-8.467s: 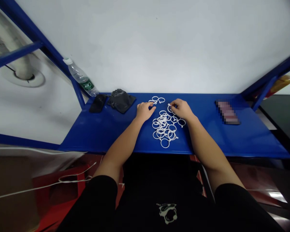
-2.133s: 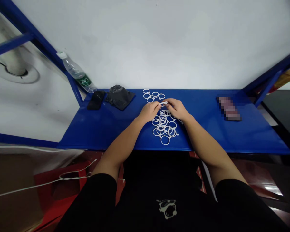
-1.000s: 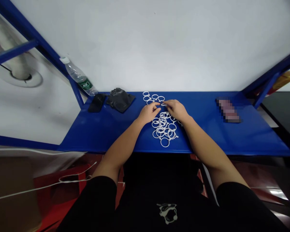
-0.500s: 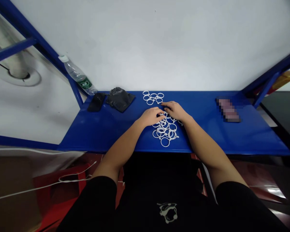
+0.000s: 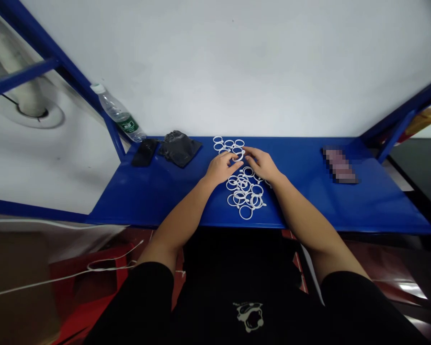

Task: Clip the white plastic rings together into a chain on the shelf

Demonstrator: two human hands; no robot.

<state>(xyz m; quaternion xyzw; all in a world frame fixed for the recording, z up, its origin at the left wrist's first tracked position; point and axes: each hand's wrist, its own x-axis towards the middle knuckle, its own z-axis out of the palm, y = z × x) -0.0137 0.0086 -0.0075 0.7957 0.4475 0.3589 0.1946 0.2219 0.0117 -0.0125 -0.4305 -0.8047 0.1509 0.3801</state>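
Note:
A loose heap of white plastic rings (image 5: 244, 191) lies on the blue shelf (image 5: 158, 191) in front of me. A small set of several rings (image 5: 225, 143) is laid out in a group farther back by the wall. My left hand (image 5: 220, 167) and my right hand (image 5: 261, 164) meet just above the heap. Both pinch one white ring (image 5: 239, 155) between their fingertips, close to the back group.
A clear water bottle with a green label (image 5: 120, 115) leans on the blue frame post at the left. Beside it lie a black phone (image 5: 145, 152) and a crumpled black pouch (image 5: 178, 147). A blurred flat object (image 5: 338, 165) rests on the shelf's right side.
The group of rings at the back has grown. Half a second ago both hands were down on the heap; now they are raised a little toward the back, holding one ring together.

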